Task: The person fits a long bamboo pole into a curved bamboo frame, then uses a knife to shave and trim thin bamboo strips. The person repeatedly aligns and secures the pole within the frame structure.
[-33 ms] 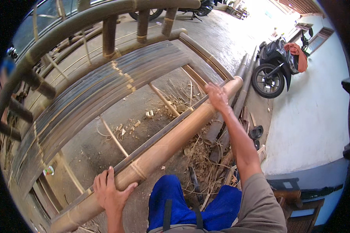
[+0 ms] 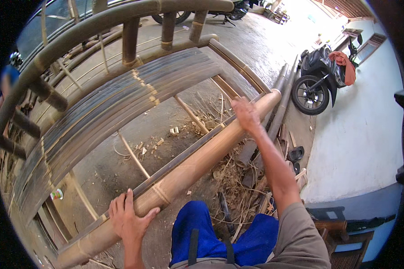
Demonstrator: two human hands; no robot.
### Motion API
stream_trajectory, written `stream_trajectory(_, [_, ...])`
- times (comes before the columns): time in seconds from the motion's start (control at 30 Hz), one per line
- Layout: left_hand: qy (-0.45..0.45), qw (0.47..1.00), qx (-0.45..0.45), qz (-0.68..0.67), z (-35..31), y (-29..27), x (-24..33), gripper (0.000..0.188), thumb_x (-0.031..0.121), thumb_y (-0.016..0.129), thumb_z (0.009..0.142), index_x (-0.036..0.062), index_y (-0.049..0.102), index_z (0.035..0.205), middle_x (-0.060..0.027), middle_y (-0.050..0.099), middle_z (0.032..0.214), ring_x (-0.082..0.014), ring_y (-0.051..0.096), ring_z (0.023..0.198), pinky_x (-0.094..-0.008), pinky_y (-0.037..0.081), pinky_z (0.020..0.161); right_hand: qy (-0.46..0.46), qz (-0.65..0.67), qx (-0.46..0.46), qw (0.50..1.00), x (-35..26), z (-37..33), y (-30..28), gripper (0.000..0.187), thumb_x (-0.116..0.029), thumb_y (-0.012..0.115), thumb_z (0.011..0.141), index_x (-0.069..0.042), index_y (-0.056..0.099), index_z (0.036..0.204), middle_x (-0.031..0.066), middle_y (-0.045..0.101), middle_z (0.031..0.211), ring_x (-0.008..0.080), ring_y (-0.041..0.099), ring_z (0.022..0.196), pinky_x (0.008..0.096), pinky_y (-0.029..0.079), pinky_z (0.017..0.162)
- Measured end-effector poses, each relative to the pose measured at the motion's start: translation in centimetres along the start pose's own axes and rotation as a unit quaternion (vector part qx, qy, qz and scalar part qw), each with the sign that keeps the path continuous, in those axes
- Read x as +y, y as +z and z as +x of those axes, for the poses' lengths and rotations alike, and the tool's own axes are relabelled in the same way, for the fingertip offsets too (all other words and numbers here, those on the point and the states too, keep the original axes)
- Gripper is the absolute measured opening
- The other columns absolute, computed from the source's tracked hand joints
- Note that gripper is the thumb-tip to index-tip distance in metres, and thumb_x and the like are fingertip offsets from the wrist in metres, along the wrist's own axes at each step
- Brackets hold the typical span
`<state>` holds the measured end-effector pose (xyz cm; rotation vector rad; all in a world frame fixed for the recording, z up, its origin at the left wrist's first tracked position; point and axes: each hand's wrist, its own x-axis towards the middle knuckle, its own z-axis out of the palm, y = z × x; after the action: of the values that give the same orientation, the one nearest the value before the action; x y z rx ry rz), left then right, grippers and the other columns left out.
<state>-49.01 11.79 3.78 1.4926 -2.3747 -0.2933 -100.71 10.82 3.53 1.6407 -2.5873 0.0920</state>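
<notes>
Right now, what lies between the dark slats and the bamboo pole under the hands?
In the head view, bamboo crosspieces span an open gap between slats and pole, with a dark strip along the pole and chips on the ground.

This looks like an outdoor bamboo workshop beside a pale-walled building (image 2: pixel 359 143). Offcuts (image 2: pixel 174 131) and loose poles (image 2: pixel 282 107) litter the ground (image 2: pixel 253 47) around a partly slatted bamboo frame (image 2: pixel 116 101), with a motorbike (image 2: pixel 316 69) parked nearby.

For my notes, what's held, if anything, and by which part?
On the thick bamboo pole: left hand toward its near end, right hand near the far; whether they grip is unclear.
</notes>
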Motion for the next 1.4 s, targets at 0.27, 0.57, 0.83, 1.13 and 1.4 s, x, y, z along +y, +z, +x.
stream_trajectory(0.27, [-0.001,0.999,-0.019,-0.037,0.6,-0.8,-0.7,0.064,0.051,0.077,0.08,0.0049,0.067,0.123,-0.0126,0.064,0.114,-0.031,0.057,0.111,-0.0442,0.042,0.099,-0.053,0.212,0.052,0.974,-15.1,-7.4,-0.3,0.053,-0.052,0.053,0.1,-0.005,0.078,0.104,0.0225,0.06,0.133,0.0394,0.055,0.126,0.0499,0.039,0.111])
stream_trajectory(0.57, [0.035,0.974,0.211,-0.071,0.1,-0.5,-0.9,0.036,0.036,0.082,0.079,0.0086,0.071,0.099,-0.0054,0.067,0.09,-0.0257,0.063,0.088,-0.0373,0.045,0.083,-0.166,0.18,0.112,0.963,-16.5,-7.8,-1.8,0.059,-0.046,0.053,0.1,-0.004,0.071,0.063,0.018,0.065,0.061,0.0403,0.065,0.067,0.0494,0.048,0.081])
stream_trajectory(0.83, [0.088,0.934,0.34,-0.067,0.4,-3.8,-1.0,0.032,0.035,0.085,0.075,0.0113,0.069,0.091,-0.0027,0.066,0.081,-0.0244,0.063,0.078,-0.0371,0.047,0.072,-0.166,0.108,0.223,0.954,-17.2,-8.3,-11.2,0.065,-0.05,0.054,0.096,-0.007,0.064,0.049,0.0203,0.061,0.053,0.037,0.066,0.055,0.0507,0.051,0.067])
stream_trajectory(1.13, [0.067,0.975,0.163,-0.134,-1.8,-5.8,-1.0,0.032,0.038,0.08,0.083,0.0093,0.074,0.093,-0.0118,0.07,0.088,-0.0311,0.068,0.08,-0.0397,0.053,0.071,-0.298,-0.084,0.228,0.923,-14.7,-11.7,-11.9,0.034,-0.039,0.056,0.101,-0.021,0.078,0.081,0.0047,0.055,0.048,0.0215,0.05,0.04,0.0403,0.043,0.042])
stream_trajectory(1.4, [0.053,0.974,0.218,-0.023,-3.0,-3.0,0.9,0.049,0.059,0.072,0.084,0.0107,0.07,0.085,-0.0079,0.069,0.086,-0.0267,0.065,0.088,-0.0407,0.047,0.08,-0.166,0.028,0.145,0.975,-13.2,-13.5,-9.5,0.062,-0.05,0.048,0.102,-0.004,0.072,0.069,0.0199,0.069,0.07,0.0418,0.067,0.064,0.054,0.05,0.063])
